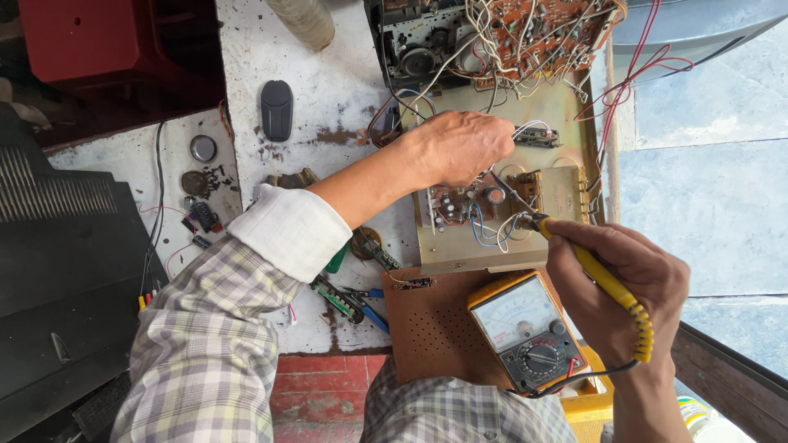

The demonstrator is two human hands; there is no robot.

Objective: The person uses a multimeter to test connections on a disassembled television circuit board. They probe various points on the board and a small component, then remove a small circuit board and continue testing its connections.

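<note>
My left hand (455, 148) reaches over an opened metal electronics chassis (566, 107), its fingers pinched on a small black part with wires (538, 135). My right hand (628, 283) grips a yellow test probe (603, 279); the probe's tip touches the wiring beside a small circuit board with capacitors (460, 205) and a boxy transformer (558, 193). A yellow analogue multimeter (529, 328) lies on a brown perforated board (427, 328) just below the chassis, its black lead running to my right hand.
An orange circuit board with tangled white and red wires (542, 33) sits at the top. A black oval remote-like object (277, 109), round metal caps (203, 148), small parts and blue-handled pliers (373, 316) lie on the stained white bench. A black casing (66, 262) fills the left.
</note>
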